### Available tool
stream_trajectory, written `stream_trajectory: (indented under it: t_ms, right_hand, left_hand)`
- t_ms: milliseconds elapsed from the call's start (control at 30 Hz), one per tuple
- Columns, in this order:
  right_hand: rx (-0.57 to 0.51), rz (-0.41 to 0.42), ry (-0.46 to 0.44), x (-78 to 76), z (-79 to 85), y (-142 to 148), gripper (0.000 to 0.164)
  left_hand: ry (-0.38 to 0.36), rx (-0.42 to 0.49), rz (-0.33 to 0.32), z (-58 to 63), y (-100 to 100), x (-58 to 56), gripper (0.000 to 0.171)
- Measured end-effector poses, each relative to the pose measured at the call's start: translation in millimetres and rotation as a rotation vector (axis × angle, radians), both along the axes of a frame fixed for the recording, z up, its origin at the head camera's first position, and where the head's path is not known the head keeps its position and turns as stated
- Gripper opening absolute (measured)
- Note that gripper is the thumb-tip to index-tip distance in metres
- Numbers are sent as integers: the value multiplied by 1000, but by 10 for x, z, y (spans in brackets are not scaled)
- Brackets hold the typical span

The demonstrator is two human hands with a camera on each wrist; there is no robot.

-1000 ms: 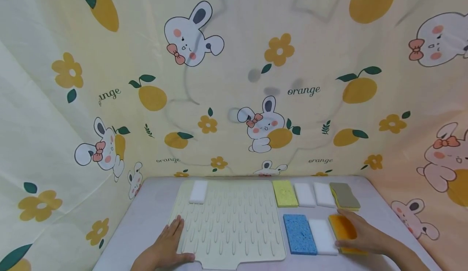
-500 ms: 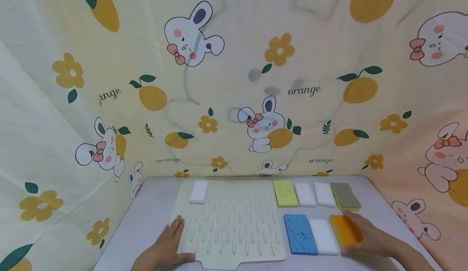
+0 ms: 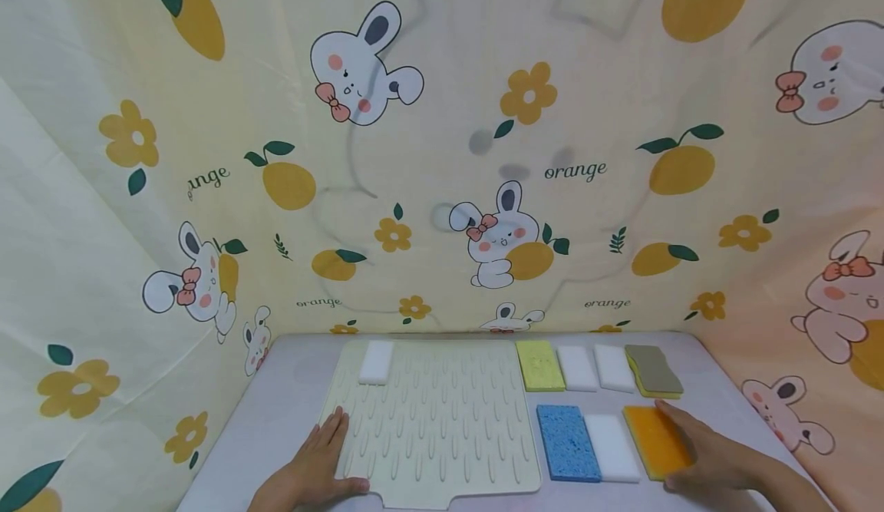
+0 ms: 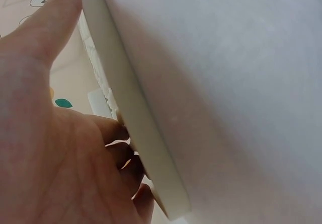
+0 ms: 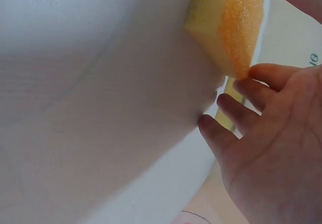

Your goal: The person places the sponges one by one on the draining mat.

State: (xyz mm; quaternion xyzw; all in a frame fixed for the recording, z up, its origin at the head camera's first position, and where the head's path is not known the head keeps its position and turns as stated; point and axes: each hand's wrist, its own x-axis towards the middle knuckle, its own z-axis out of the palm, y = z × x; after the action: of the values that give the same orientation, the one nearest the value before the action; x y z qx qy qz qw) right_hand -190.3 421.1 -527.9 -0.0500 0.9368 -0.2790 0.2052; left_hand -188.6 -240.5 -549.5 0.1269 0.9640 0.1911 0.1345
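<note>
My right hand [image 3: 711, 450] lies along the right side of an orange-topped sponge [image 3: 656, 441], fingertips near its far corner and thumb near its front corner. In the right wrist view the fingers [image 5: 234, 114] are nearly straight, and one fingertip is right at a corner of the sponge. My left hand [image 3: 311, 462] rests at the left edge of a cream ridged draining mat [image 3: 435, 435], fingers spread, thumb by its front edge. On the mat's far left lies a white sponge [image 3: 376, 363].
Beside the orange sponge lie a white sponge [image 3: 611, 448] and a blue sponge [image 3: 568, 443]. Behind them stand in a row a yellow sponge [image 3: 540, 366], two white sponges [image 3: 576, 368] and a grey-topped sponge [image 3: 654, 371]. A printed curtain [image 3: 442, 266] closes off the back.
My right hand has slid rightward off the top of the orange sponge, so more of it shows. The sponge stays beside the white one. My left hand has not moved.
</note>
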Motion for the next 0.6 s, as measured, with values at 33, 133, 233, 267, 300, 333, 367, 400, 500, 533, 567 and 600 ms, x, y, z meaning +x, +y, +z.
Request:
stream_trajectory:
  t_ms: [33,133,233,267,300,333,367,400,500,533,567,600]
  right_hand:
    - [-9,-5,-8,-3,2,3,122]
    - [-22,-1,-12,-12,0,21,122]
    - [-21,3,-6,-24,-12,42,121]
    - [-17,6,1,-25,-14,48,120]
    - [-14,6,6,-26,-16,52,119]
    - [-14,6,10,-23,-14,56,119]
    - [-12,11,19,-21,-10,60,119]
    - [-10,18,31,-19,-6,63,118]
    - [-11,30,56,-11,4,67,116]
    - [-13,35,66,-8,9,70,116]
    - [-12,43,79,-10,15,75,115]
    - [-14,43,88,-10,22,79,116]
  left_hand:
    - [-1,-1,3,2,2,0,128]
    - [-7,-5,7,4,9,-5,129]
    - [-10,-6,11,2,9,-7,129]
    - [-11,-2,10,3,8,-7,128]
    - [-11,0,10,4,6,-7,128]
    - [-10,2,9,5,5,-7,128]
    - [-9,4,7,9,5,-6,128]
    - [-9,4,6,12,5,-5,128]
    - [-11,4,5,27,11,0,128]
    - [-12,2,6,31,13,1,128]
    - [-13,0,7,35,15,2,128]
    - [-14,0,8,37,17,2,128]
